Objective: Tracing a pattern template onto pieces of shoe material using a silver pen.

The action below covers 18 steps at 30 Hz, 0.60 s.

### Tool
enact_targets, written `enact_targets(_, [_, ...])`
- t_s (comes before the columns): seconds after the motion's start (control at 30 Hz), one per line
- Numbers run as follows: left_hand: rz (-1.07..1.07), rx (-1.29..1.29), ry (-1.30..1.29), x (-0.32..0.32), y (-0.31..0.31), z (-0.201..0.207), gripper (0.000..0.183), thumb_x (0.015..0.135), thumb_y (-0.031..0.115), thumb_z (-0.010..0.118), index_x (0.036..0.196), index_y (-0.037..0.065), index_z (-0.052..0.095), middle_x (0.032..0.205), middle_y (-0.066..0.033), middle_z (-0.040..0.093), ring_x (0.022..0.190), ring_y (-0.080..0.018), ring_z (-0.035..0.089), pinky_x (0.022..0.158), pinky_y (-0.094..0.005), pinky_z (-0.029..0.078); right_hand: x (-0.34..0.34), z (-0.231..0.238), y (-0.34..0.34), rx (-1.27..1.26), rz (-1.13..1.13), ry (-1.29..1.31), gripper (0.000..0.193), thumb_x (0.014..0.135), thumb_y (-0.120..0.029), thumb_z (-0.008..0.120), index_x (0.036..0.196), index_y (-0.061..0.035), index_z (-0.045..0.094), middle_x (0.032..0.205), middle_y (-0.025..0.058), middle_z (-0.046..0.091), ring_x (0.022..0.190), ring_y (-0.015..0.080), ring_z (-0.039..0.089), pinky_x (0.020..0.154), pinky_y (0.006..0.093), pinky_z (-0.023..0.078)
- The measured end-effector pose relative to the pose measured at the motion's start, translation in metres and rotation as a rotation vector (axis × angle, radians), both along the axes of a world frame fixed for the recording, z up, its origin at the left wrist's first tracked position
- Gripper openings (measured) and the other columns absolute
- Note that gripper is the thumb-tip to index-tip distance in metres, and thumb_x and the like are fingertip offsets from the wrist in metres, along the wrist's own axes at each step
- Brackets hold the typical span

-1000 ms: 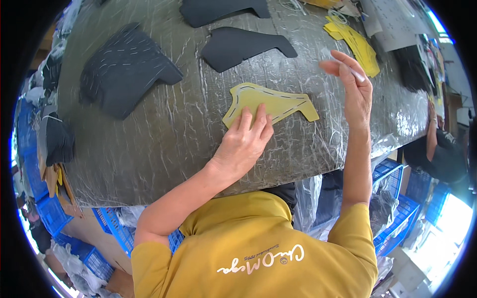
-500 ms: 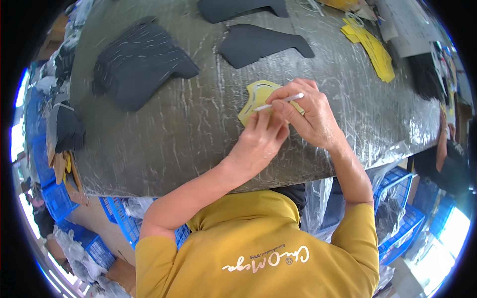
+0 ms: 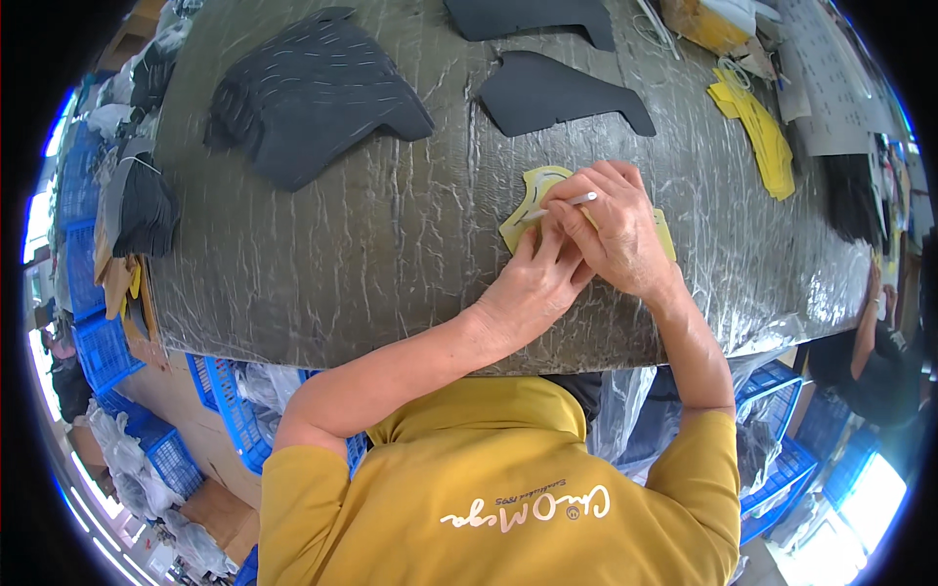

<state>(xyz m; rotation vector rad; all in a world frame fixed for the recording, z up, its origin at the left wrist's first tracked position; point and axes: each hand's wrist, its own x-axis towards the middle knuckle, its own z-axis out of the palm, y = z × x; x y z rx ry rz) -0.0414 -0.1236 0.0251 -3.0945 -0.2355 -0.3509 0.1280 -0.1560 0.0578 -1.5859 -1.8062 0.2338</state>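
A pale yellow slotted template [image 3: 526, 203] lies on the tabletop, partly covered by both my hands. My left hand [image 3: 528, 298] rests on its lower edge, fingers stretched out and pressing down. In my right hand [image 3: 620, 234], pinched between thumb and fingers, is a slim white pen [image 3: 584, 199]. The pen slants down to the left, its lower end at the template's slots. Whether anything lies beneath the template is hidden. Just beyond my hands is a single dark cut piece [image 3: 562, 95]. A fanned pile of dark pieces with white marks [image 3: 318, 103] lies to the left.
Another dark piece [image 3: 532, 18] lies at the far edge. Yellow templates tied with cord [image 3: 757, 127] and written sheets [image 3: 831, 93] are at the far right. Blue crates [image 3: 234, 410] stand below the near edge. A co-worker [image 3: 870, 361] is at the right.
The view has shifted, so the table and its pieces appear farther right. My right hand still pinches the pen over the template; more of the template's right end shows beside that hand.
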Motion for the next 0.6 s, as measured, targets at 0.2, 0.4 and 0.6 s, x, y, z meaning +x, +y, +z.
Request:
enact_targets(0.2, [0.004, -0.002, 0.001, 0.001, -0.001, -0.002, 0.047, 0.084, 0.02, 0.067, 0.13, 0.007, 0.065, 0.124, -0.0193, 0.06, 0.12, -0.0428, 0.056, 0.103, -0.0462, 0.051, 0.004, -0.001, 0.001, -0.02, -0.07, -0.025, 0.007, 0.094, -0.014, 0.069, 0.091, -0.0082, 0.065, 0.08, 0.0052, 0.066, 0.081, 0.0267, 0.064, 0.09, 0.0422, 0.045])
enact_targets(0.4, [-0.003, 0.07, 0.029, 0.0, -0.001, -0.002, 0.04, 0.087, 0.027, 0.066, 0.121, 0.007, 0.068, 0.131, -0.0217, 0.055, 0.119, -0.0406, 0.052, 0.1, -0.0477, 0.051, 0.005, -0.006, 0.003, -0.016, -0.14, -0.001, 0.006, 0.097, -0.009, 0.063, 0.094, -0.0047, 0.065, 0.091, 0.0054, 0.068, 0.086, 0.0265, 0.064, 0.092, 0.0405, 0.043])
enact_targets(0.6, [-0.001, 0.02, 0.024, -0.001, 0.0, 0.004, 0.042, 0.084, 0.02, 0.067, 0.122, 0.003, 0.065, 0.129, -0.0216, 0.059, 0.119, -0.0396, 0.056, 0.106, -0.0444, 0.049, 0.011, -0.006, 0.004, -0.042, -0.08, 0.002, 0.005, 0.096, -0.008, 0.063, 0.095, -0.004, 0.067, 0.092, 0.0057, 0.068, 0.087, 0.0263, 0.065, 0.094, 0.0405, 0.044])
